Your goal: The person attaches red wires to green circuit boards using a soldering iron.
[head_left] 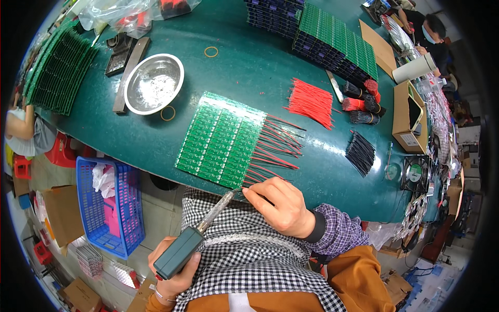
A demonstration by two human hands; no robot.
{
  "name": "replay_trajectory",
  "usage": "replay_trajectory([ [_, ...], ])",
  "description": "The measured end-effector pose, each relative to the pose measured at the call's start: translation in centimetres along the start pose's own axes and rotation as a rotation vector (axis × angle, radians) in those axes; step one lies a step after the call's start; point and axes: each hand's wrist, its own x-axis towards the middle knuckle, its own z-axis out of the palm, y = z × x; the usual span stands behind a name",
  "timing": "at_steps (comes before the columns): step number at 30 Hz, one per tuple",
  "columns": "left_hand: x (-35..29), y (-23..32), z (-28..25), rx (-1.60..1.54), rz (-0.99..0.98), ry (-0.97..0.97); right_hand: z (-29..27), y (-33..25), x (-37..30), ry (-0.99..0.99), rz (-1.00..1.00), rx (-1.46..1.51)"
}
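Observation:
My left hand [176, 270] is wrapped round the dark green grip of a soldering gun [181, 250]. Its tip meets the near right corner of a green circuit board panel [221, 140] lying at the table's front edge. At that same corner my right hand [280, 205] pinches a thin wire, mostly hidden by the fingers. Red and black wires [280, 136] stick out to the right from the panel's right edge. Beyond them lies a loose pile of red wires [311, 102], and farther right a pile of black wires [360, 153].
A metal bowl [154, 84] stands left of the panel beside a long bar [132, 73]. Stacked green panels are at the far left [60, 67] and back [338, 44]. Bundled wires [364, 104], a cardboard box [408, 117] and a fan [415, 174] line the right.

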Motion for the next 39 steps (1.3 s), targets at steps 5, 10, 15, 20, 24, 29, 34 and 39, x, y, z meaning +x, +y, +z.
replay_trajectory([
  [5,-0.5,-0.3,0.1,-0.019,-0.011,0.018,0.0,0.0,-0.2,0.002,0.001,0.0],
  [10,-3.1,-2.5,-0.3,-0.089,-0.132,0.053,0.0,-0.2,-0.3,-0.002,0.002,-0.001],
  [15,-3.4,-2.6,-0.6,-0.093,-0.206,0.044,0.0,-0.2,-0.1,-0.001,0.002,-0.004],
  [20,-2.2,-1.5,-0.2,-0.128,-0.184,0.091,0.1,0.1,0.1,0.008,0.003,-0.003],
  [24,-2.0,-1.0,-0.1,-0.168,-0.27,0.103,-0.1,0.1,0.0,0.023,0.02,0.01],
  [29,-6.1,-7.1,-0.8,-0.245,-0.275,0.147,-0.4,0.0,-0.9,0.171,0.121,0.175],
  [34,-3.7,-6.0,0.5,-0.237,-0.252,0.175,-2.7,1.2,-1.9,0.223,0.25,0.137],
  [39,-2.9,-5.6,0.5,-0.283,-0.258,0.229,-7.5,5.4,-4.6,0.308,0.419,-0.193],
])
